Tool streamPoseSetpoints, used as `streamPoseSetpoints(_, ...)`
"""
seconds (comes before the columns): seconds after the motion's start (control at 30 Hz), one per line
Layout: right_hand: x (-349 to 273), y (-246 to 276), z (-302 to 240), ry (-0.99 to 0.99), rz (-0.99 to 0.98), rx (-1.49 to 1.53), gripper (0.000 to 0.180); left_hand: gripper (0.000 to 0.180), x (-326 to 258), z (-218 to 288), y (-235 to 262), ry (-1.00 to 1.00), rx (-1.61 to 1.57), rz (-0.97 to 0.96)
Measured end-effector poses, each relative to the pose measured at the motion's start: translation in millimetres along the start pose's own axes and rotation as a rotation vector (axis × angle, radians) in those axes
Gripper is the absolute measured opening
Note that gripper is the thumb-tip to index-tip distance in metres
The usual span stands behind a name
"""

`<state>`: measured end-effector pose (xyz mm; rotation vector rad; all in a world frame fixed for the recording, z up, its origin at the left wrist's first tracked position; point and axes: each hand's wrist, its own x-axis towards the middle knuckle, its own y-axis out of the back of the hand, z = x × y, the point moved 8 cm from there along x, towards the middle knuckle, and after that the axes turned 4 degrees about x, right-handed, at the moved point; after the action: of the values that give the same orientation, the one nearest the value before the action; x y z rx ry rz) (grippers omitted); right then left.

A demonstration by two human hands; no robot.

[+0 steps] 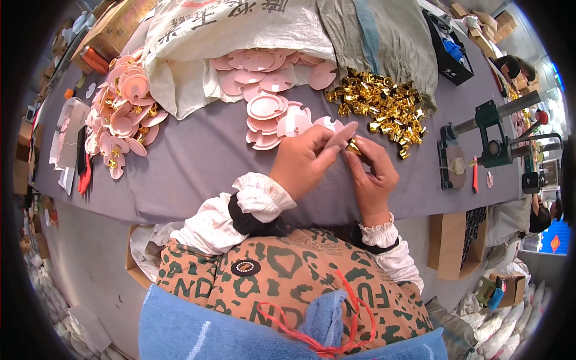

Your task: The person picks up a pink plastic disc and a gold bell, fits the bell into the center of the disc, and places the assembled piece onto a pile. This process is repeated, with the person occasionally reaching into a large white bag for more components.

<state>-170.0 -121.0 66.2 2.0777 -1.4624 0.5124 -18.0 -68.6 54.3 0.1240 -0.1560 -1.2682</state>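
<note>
Above the near part of the grey-covered table, my left hand [300, 163] is closed on a round pink plastic disc [342, 135], tilted nearly edge-on. My right hand [374, 174] pinches a small shiny gold clip-like piece [354, 146] against or very close to the disc's edge; the exact contact is hidden by fingers. Loose pink discs [264, 107] with notched edges spread just beyond my left hand. A heap of gold pieces [384, 107] with dark parts lies past my right hand. Farther left, another pile of pink discs [123, 117] has gold pieces among or on them.
A white woven sack [240, 30] spills discs at the back, beside a grey sack [390, 45]. A green lever press [489, 132] with a red knob stands right. Behind it sits a black bin [451, 60]. Below the right edge is a cardboard box [447, 246].
</note>
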Motion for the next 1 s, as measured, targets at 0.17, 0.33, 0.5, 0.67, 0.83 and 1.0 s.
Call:
streamPoseSetpoints(0.17, 0, -1, 8, -0.18, 0.039, 0.23, 0.028, 0.016, 4, -14, -1, 0.098, -0.522, -0.006)
streamPoseSetpoints(0.33, 1, -1, 1, -0.114, 0.033, 0.117, 0.028, 0.02, -5, 10, 0, -0.186, 0.152, 0.028)
streamPoseSetpoints(0.5, -4, -10, 24, -0.597, 0.016, 0.344, 0.024, 0.022, -19, 34, 3, -0.593, 0.446, 0.087)
streamPoseSetpoints(0.67, -15, -47, 34, -0.904, -0.157, 0.524, 0.022, 0.018, -24, 8, 29, -0.464, 0.305, 0.083)
streamPoseSetpoints(0.83, 59, -21, 55, -0.171, -0.291, -0.356, 0.031, 0.018, -12, -14, 142, 0.014, 0.213, 0.404)
streamPoseSetpoints(1.0, 72, -40, 90, 0.046, -0.404, -0.775, 0.028, 0.025, -14, 41, 335, -0.212, 0.77, 0.99)
